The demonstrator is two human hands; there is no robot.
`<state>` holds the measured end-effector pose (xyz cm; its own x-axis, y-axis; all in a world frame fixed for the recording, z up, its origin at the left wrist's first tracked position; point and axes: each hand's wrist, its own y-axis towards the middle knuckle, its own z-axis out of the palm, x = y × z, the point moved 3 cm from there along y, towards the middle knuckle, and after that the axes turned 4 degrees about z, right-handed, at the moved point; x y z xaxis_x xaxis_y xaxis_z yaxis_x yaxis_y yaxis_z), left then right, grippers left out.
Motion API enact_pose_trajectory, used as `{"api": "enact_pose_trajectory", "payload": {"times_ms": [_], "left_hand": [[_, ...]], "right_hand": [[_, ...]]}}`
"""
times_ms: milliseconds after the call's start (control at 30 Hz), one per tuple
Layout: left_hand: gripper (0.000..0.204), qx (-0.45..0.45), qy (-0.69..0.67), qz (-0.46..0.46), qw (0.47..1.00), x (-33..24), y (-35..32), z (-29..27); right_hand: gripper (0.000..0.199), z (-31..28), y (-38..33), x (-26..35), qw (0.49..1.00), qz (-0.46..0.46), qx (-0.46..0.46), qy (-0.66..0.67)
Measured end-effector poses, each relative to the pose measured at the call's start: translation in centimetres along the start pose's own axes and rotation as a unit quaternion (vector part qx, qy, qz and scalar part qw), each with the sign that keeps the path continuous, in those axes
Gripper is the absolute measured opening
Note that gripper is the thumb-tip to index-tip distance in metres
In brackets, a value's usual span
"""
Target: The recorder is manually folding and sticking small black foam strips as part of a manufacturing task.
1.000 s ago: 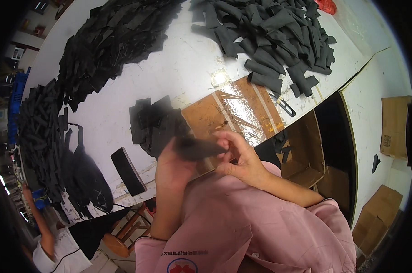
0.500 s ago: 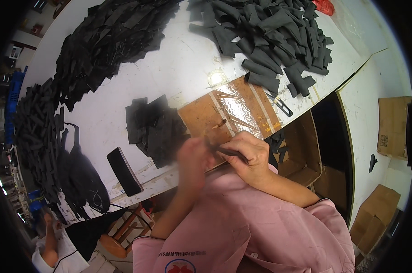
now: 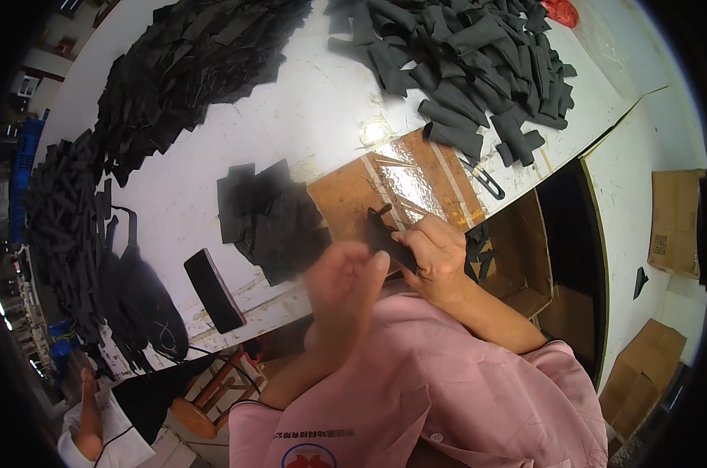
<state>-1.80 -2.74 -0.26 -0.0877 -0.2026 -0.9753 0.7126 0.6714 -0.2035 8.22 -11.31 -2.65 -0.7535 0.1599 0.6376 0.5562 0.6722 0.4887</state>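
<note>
My right hand is closed on a small black fabric piece, tilted up over the near edge of a brown board. Just left of it is my left hand, somewhat blurred, its thumb apart from loosely curled fingers and nothing seen between them. The thumb tip comes close to the fabric piece; whether it touches cannot be made out. Beyond my left hand lies a loose stack of black fabric pieces. A small brown item on the board is partly hidden by the held piece.
Large heaps of black pieces cover the far left and far right of the white table. Black-handled snips lie beside the board. A phone rests near the front edge. An open carton stands below, right.
The black piece has turned upward in my right hand and shows more of its length. My left hand has come off it, its thumb now spread from the fingers.
</note>
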Motion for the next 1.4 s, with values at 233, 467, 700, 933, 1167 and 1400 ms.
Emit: {"api": "enact_pose_trajectory", "payload": {"times_ms": [233, 467, 700, 933, 1167, 1400], "left_hand": [[0.006, -0.021, -0.054, -0.059, 0.997, 0.5, 0.7, 0.1], [0.004, 0.029, 0.086, 0.049, 0.995, 1.3, 0.8, -0.9], [0.008, -0.095, 0.324, 0.313, 0.888, 2.7, 0.5, 0.2], [0.016, 0.016, -0.277, -0.061, 0.959, 3.5, 2.3, -0.2], [0.023, -0.068, -0.007, 0.076, 0.995, 2.7, 2.4, -0.9], [0.028, 0.004, -0.16, -0.007, 0.987, 1.2, 2.1, -1.1]], "right_hand": [[0.019, 0.0, -0.1, -0.1, 0.998, -0.02, 0.042, -0.049], [0.027, -1.1, 1.3, 0.5, 0.95, 0.161, 0.16, 0.212], [0.012, -0.6, 1.5, 1.7, 0.981, 0.081, 0.086, 0.153], [0.011, 0.1, 0.7, -0.3, 0.944, 0.278, 0.064, 0.166], [0.01, 2.6, -1.8, -0.6, 0.444, 0.462, 0.171, 0.749], [0.015, 2.3, -1.2, -1.6, 0.617, 0.446, 0.184, 0.622]]}}
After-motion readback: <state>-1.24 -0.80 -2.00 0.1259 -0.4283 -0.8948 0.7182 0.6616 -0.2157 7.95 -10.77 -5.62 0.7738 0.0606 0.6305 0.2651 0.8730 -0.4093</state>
